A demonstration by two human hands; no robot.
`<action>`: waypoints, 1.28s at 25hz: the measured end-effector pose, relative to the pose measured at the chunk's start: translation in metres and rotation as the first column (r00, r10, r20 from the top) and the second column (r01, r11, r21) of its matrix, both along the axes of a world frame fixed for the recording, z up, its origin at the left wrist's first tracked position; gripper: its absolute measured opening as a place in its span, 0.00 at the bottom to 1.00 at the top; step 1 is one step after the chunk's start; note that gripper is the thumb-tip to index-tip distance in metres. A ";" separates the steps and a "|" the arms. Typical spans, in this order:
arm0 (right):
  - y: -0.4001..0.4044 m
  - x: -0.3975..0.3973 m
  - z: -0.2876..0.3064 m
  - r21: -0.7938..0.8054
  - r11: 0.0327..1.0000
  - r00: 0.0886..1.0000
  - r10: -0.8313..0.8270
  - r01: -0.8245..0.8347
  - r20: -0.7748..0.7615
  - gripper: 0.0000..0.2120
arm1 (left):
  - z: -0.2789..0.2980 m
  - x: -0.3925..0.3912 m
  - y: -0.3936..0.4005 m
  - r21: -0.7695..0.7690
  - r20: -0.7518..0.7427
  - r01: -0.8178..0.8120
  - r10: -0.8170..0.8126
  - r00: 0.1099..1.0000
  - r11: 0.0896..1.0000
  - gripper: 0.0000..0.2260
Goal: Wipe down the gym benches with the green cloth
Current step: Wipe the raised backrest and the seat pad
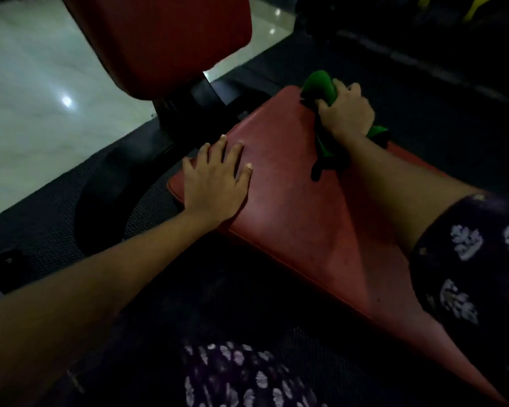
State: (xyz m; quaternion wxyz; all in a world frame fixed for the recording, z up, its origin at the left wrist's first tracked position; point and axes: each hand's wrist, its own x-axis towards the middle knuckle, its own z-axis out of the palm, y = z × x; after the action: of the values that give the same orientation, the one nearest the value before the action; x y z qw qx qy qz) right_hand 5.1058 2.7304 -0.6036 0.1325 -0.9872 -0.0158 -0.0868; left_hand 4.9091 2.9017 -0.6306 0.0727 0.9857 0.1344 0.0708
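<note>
Fingers (pixel 347 94) of right hand (pixel 346 114) clench green cloth (pixel 319 86); left hand (pixel 215 177) flat on bench (pixel 291 207).

Both forearms are bare from elbow to wrist, with no watch, band or ring to be seen on the left hand (pixel 215 177) or the right hand (pixel 346 113). The right sleeve (pixel 470 259) is short, dark navy or purple, printed with pale leaf-like motifs. The same printed cloth shows on the garment (pixel 247 374) below.
</note>
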 end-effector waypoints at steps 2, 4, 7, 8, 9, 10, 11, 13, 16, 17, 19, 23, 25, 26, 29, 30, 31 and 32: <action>-0.001 0.004 0.003 -0.030 0.998 0.998 0.055 -0.055 0.021 0.25 | 0.000 0.006 0.000 -0.003 0.007 0.004 -0.004 1.000 1.000 0.24; -0.003 -0.005 0.006 -0.059 0.988 0.989 0.145 -0.144 0.018 0.23 | -0.001 0.007 0.000 -0.011 0.023 0.011 -0.011 1.000 1.000 0.23; -0.004 -0.048 0.006 -0.056 0.967 0.967 0.247 -0.250 -0.058 0.24 | -0.006 0.000 0.003 -0.073 0.032 0.002 0.000 0.999 0.997 0.21; -0.004 -0.072 0.005 -0.048 0.952 0.951 0.296 -0.301 -0.091 0.24 | -0.008 -0.004 0.002 -0.090 0.031 0.000 0.002 1.000 0.996 0.21; -0.005 -0.096 0.004 -0.054 0.930 0.928 0.357 -0.364 -0.101 0.24 | -0.008 -0.007 0.002 -0.102 0.040 0.005 -0.001 0.999 0.995 0.20; -0.009 -0.120 0.004 -0.065 0.900 0.900 0.425 -0.432 -0.099 0.24 | -0.007 -0.007 0.002 -0.112 0.057 0.011 -0.004 0.998 0.994 0.20; -0.016 -0.140 0.007 -0.077 0.865 0.868 0.490 -0.496 -0.086 0.24 | -0.003 -0.006 0.002 -0.123 0.078 0.015 -0.006 0.997 0.992 0.19; -0.039 -0.175 0.014 -0.095 0.756 0.762 0.645 -0.648 -0.064 0.25 | 0.005 -0.002 0.000 -0.158 0.115 0.021 -0.002 0.993 0.987 0.19; -0.084 -0.216 0.018 -0.082 0.568 0.573 0.815 -0.819 -0.081 0.27 | 0.009 -0.003 -0.006 -0.221 0.119 0.030 -0.004 0.993 0.975 0.19; -0.087 -0.220 0.015 -0.076 0.569 0.574 0.816 -0.819 -0.077 0.28 | 0.008 -0.007 -0.006 -0.244 0.129 0.031 0.001 0.992 0.969 0.18; -0.062 -0.217 0.013 -0.056 0.692 0.695 0.716 -0.719 -0.066 0.24 | 0.007 -0.013 -0.002 -0.288 0.182 0.041 0.012 0.983 0.957 0.17; 0.005 -0.201 0.013 -0.077 0.778 0.782 0.622 -0.623 -0.044 0.23 | 0.011 -0.013 0.009 -0.330 0.246 0.111 -0.029 0.969 0.937 0.15; -0.014 -0.211 0.012 -0.049 0.717 0.718 0.694 -0.696 -0.053 0.23 | 0.012 -0.012 0.012 -0.298 0.238 0.089 -0.017 0.971 0.950 0.16; -0.036 -0.219 0.011 -0.022 0.678 0.677 0.731 -0.735 -0.082 0.24 | 0.011 -0.012 0.013 -0.280 0.234 0.071 -0.004 0.972 0.957 0.16; -0.121 -0.249 0.018 0.047 0.615 0.607 0.785 -0.787 -0.124 0.29 | 0.008 -0.014 0.010 -0.240 0.246 0.069 -0.008 0.969 0.968 0.17; -0.143 -0.253 0.020 0.066 0.624 0.614 0.780 -0.779 -0.123 0.30 | 0.007 -0.013 0.007 -0.226 0.251 0.073 -0.014 0.968 0.971 0.17; -0.155 -0.251 0.019 0.078 0.652 0.642 0.757 -0.754 -0.117 0.29 | 0.006 -0.011 0.005 -0.197 0.242 0.071 -0.021 0.970 0.978 0.18; -0.157 -0.247 0.017 0.081 0.699 0.691 0.715 -0.711 -0.108 0.28 | 0.006 -0.009 0.002 -0.154 0.212 0.066 -0.032 0.977 0.986 0.18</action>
State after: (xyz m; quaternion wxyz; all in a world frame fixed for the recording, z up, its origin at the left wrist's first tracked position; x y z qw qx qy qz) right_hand 4.8589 2.5735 -0.5866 0.1725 -0.9049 -0.3874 0.0360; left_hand 4.8997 2.9040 -0.6242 0.1671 0.9668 0.1067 0.1609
